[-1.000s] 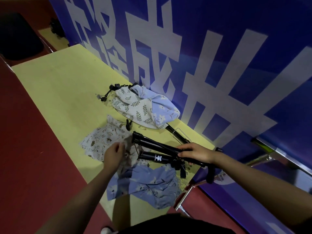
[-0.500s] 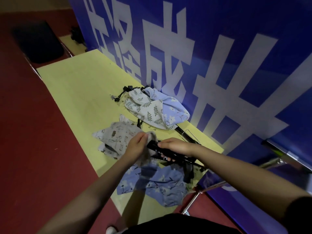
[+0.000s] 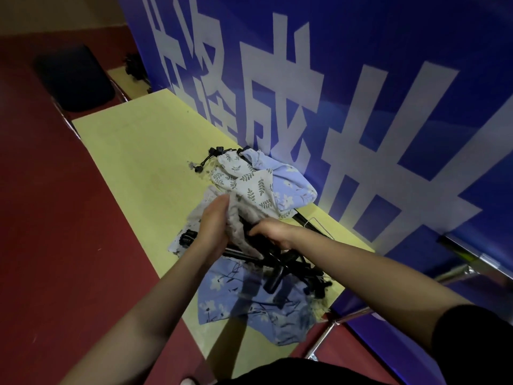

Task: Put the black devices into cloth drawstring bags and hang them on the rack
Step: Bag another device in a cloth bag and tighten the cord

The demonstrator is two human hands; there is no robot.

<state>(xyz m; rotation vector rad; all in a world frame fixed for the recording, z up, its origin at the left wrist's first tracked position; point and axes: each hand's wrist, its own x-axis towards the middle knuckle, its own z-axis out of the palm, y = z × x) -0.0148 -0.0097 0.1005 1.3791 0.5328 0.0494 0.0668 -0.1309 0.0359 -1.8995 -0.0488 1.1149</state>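
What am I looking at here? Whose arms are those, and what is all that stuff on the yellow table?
The camera sits on a person's head and looks down, so the two arms are that person's own. The left hand holds a pale cloth bag. The right hand grips a black folded device with thin legs, and the bag's cloth lies over the device's end. On the yellow table lie a blue flowered bag near the person, and two more bags farther off: a leaf-print bag and a light blue bag with black cords. Behind stands a blue banner with big white letters.
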